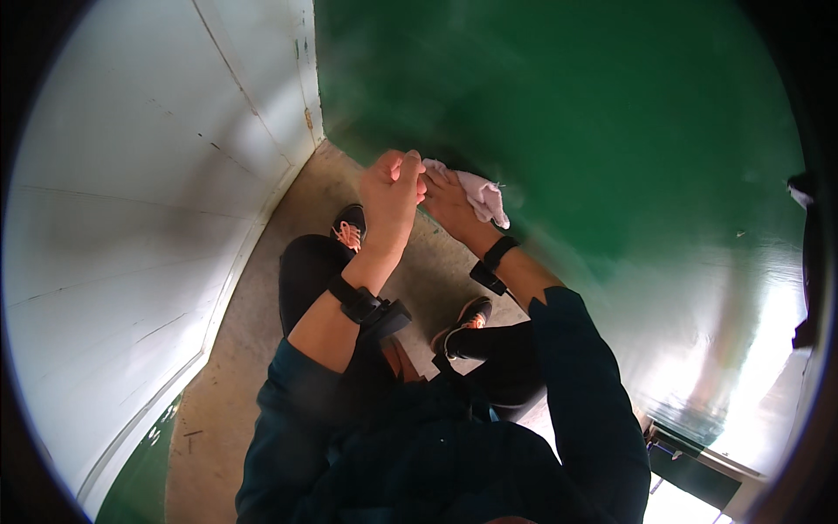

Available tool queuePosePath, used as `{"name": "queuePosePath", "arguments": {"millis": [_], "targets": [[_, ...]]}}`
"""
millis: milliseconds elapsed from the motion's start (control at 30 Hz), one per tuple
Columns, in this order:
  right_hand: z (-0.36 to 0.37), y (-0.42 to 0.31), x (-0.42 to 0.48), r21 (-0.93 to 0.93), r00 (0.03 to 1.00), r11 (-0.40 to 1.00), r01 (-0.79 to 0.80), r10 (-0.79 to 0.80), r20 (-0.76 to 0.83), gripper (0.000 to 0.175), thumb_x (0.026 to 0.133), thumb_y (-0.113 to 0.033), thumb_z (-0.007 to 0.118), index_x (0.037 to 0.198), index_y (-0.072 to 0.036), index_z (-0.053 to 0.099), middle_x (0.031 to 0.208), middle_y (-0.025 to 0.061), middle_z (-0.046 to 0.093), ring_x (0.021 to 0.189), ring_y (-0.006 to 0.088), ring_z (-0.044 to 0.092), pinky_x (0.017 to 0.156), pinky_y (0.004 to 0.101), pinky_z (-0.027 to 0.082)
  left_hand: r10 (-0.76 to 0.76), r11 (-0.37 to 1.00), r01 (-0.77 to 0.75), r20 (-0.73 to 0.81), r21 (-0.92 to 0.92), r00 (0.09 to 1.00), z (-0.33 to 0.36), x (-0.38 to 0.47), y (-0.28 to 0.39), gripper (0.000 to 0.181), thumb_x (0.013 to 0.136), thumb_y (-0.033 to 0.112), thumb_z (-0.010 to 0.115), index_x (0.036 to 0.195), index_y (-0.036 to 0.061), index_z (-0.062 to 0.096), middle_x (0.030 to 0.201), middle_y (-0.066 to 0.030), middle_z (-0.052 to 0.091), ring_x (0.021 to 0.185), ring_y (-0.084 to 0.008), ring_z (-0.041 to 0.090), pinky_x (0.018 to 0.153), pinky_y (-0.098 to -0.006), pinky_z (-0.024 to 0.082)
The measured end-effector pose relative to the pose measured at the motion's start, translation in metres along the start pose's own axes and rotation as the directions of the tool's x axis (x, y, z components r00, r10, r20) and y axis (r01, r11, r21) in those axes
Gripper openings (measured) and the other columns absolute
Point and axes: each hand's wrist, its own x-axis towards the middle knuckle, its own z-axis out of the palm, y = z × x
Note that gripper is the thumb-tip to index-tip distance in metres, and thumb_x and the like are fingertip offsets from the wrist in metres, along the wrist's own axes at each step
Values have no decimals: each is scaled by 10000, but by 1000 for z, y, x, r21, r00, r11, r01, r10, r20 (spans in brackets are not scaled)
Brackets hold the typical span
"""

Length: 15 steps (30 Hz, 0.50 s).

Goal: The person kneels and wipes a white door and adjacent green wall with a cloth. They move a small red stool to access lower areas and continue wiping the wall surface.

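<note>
My right hand (452,205) lies spread on a pale pink cloth (483,196), pressing it to a glossy green painted wall (622,118). Folds of the cloth stick out past the fingers on the right side. Close on its left, my left hand (394,187) is raised with the fingers curled in and the thumb laid over them. Nothing shows inside that fist. Each wrist wears a black strap with a small dark box, on the left (370,309) and on the right (490,275).
At left stands a large white panel (131,216) with scratches and chipped paint, meeting the green wall in a corner. Below is a bare concrete floor (255,327), where my dark shoes (349,226) with orange laces stand. Bright glare covers the wall's lower right.
</note>
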Motion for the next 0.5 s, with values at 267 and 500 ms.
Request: {"name": "queuePosePath", "arguments": {"millis": [267,500], "targets": [[-178,38,10,50,794,975,-216,205,-572,356,657,-80,671,963,-247,740,1305,-41,593,1185,224,524,927,392,423,-1,1000,2,8,-27,1000,-8,-3,5,263,948,211,593,789,2,589,650,-28,560,565,-92,528,513,-239,439],[-242,54,79,-151,462,890,-431,73,-884,275,738,-167,684,1012,-152,693,1286,74,561,1175,302,492,959,450,367,-2,999,1,-17,-43,1000,-9,-1,8,256,952,214,588,792,13,589,639,-21,548,559,-94,521,514,-233,433]]}}
